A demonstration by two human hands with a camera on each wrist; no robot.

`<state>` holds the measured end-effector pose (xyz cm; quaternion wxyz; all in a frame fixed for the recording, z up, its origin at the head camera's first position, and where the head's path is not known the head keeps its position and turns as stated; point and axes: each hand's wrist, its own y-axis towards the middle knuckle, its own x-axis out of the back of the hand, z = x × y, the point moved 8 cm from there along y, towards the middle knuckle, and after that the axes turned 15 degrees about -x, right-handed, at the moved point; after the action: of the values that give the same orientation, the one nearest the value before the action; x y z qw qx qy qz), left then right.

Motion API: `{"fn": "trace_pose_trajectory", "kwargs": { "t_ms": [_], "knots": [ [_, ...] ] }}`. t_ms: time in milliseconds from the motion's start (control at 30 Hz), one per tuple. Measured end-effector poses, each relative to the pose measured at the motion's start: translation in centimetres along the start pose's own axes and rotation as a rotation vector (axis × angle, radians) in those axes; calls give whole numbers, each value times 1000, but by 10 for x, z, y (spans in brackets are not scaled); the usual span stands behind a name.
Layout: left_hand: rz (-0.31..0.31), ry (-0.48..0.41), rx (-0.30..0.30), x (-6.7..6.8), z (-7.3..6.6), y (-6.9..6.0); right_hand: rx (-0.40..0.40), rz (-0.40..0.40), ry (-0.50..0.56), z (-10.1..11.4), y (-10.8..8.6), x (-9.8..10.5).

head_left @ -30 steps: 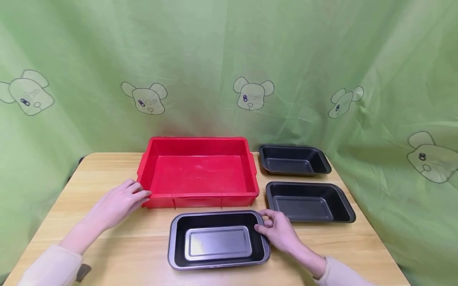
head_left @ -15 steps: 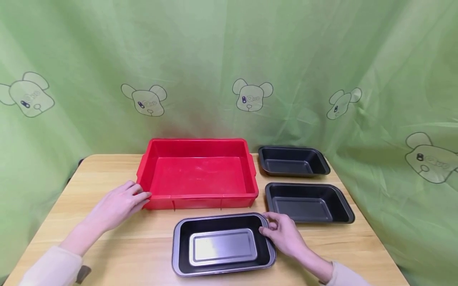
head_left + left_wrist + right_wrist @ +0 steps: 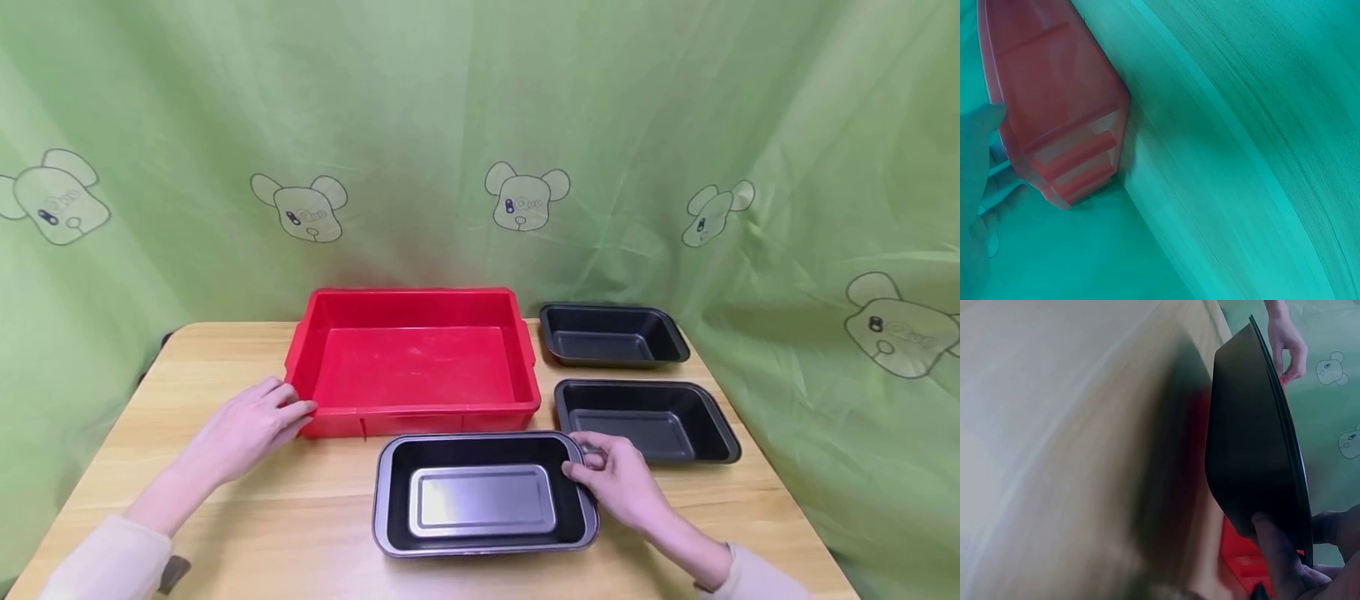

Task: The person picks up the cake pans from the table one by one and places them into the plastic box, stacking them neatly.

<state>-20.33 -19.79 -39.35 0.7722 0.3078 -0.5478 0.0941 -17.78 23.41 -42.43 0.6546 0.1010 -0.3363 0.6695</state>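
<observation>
Right hand grips the nearest pan by its right end only, thumb inside the rim, fingers against the outer wall. In the right wrist view the pan is raised off the table, with its shadow apart beneath it. Caution: a one-ended grip leaves the left end unsupported; if the pinch slackens, that end would probably dip and strike the table. The pan's far rim lies close to the front wall of the red box; contact cannot be confirmed. Forward travel at this height could catch the rim on that wall and twist the pan out of the fingers.

Left hand holds the box's near left corner between thumb and fingers. A pull there would likely turn the box askew.

Behind the right hand sits the second pan; a backward swing of the knuckles could shove it. Farthest is the third pan, just beside the box and near the curtain; a skewed box could nudge it.
</observation>
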Motion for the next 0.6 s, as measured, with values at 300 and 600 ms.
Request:
{"fn": "trace_pose_trajectory", "kwargs": {
  "t_ms": [300,600],
  "knots": [
    [-22,15,-14,2,-2,-1,26,10,30,18,-2,21],
    [-40,18,-23,1,-1,-1,31,43,72,38,1,36]
  ]
}}
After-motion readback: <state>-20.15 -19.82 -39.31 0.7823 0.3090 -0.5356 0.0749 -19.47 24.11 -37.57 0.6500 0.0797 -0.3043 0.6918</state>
